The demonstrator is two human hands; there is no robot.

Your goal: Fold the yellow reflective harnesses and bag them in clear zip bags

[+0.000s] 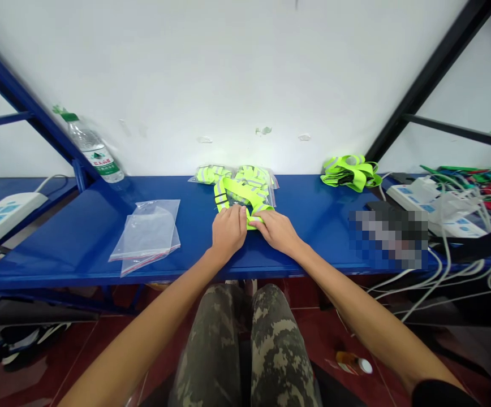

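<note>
A neon yellow reflective safety belt (239, 193) with grey reflective stripes lies on the blue shelf top (80, 243), partly folded. Both hands are on its near part. My left hand (228, 232) presses and grips the band from the left, and my right hand (276, 230) holds the same band from the right, with a strip showing between them. Behind the band lies a clear plastic bag (254, 181) holding more neon reflective material. Another bundle of neon straps (350, 172) sits further right, out of reach of my fingers.
An empty-looking zip bag (146, 234) lies left of my hands, and a water bottle (95, 151) leans by the wall. Power strips (432, 206) and tangled cables fill the right side. A pixelated patch covers an object (387, 240). Steel shelf braces rise at both sides.
</note>
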